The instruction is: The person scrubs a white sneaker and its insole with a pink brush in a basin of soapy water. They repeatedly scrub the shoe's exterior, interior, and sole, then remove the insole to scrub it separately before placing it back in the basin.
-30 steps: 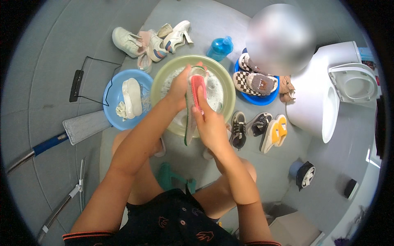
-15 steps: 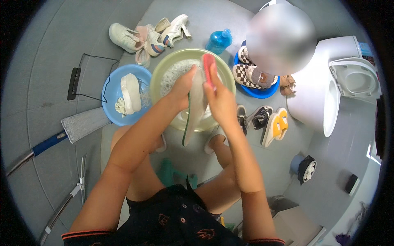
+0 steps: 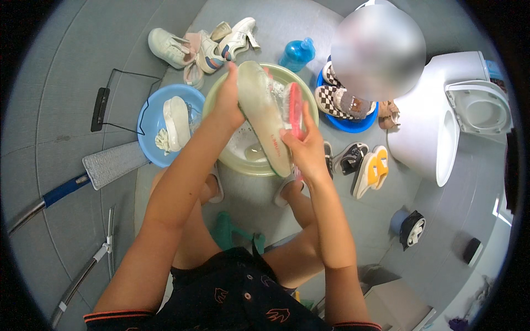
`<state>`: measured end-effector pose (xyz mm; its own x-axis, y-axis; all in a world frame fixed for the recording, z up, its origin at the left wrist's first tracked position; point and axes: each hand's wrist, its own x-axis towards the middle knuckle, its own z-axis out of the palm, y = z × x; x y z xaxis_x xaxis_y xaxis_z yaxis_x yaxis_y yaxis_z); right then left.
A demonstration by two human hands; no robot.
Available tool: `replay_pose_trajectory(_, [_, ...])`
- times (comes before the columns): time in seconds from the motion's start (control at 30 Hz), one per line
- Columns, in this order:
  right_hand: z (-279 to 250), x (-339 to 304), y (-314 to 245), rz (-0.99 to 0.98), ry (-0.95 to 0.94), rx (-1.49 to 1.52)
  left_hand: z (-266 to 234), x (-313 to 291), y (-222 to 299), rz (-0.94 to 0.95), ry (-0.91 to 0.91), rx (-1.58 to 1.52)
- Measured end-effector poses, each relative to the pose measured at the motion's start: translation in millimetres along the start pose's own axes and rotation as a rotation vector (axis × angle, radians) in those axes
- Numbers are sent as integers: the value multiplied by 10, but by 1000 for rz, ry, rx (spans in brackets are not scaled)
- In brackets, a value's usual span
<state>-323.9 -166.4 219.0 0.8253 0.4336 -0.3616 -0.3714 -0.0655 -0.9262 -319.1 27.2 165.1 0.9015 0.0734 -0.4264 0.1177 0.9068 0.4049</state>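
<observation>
My left hand (image 3: 225, 105) grips a pale insole (image 3: 256, 107) with red print near its heel end, holding it by the left edge. The insole is tilted over a light green basin (image 3: 251, 170) with foamy water. In my right hand (image 3: 308, 149) is a pink scrub brush (image 3: 296, 105), its white bristles turned toward the insole's right edge. Something pale lies in the basin water, partly hidden by the insole. To the left, a light blue basin (image 3: 148, 118) holds a white insole or shoe sole (image 3: 175, 124) and pale laces (image 3: 162, 140).
Several white shoes (image 3: 168, 49) lie at the far left. A blue liquid bottle (image 3: 297, 54) stands behind the basin. Checkered shoes (image 3: 330, 102) sit in a darker blue basin (image 3: 353, 126). Yellow slippers (image 3: 373, 171), a white toilet (image 3: 430, 121) and a flat mop (image 3: 113, 164) are around me.
The insole has turned from nearly edge-on to show its broad face. My right hand and the brush have moved right and nearer, while my left hand has shifted slightly left.
</observation>
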Motion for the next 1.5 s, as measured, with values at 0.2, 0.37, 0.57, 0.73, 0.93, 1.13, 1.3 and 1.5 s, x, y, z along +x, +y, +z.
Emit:
replay_pose_trajectory(0.2, [-176, 184, 122, -240, 213, -373, 31, -201, -651, -81, 17, 455])
replay_pose_trajectory(0.37, [-320, 186, 52, -150, 300, -111, -250, -72, -751, -57, 239, 596])
replay_pose_trajectory(0.57, [-407, 133, -142, -141, 306, -6, -1524, 348, -817, 4, 425, 1192])
replay_pose_trajectory(0.73, [-534, 62, -137, -92, 312, 61, -2141, 386, -1065, 430, 735, 1833])
replay_pose_trajectory(0.93, [-626, -12, -200, -77, 319, 118, -2252, 491, -1731, 121, 199, 1798])
replay_pose_trajectory(1.13, [-639, -56, -157, -19, 289, 88, -2239, 514, -2267, -303, 124, 1975])
replay_pose_trajectory(1.3, [-604, -56, -274, 4, 257, 81, -2311, 609, -2306, -416, -43, 1610])
replay_pose_trajectory(1.5, [-709, -47, -213, -22, 270, 86, -925, 522, -1653, -571, 290, 609])
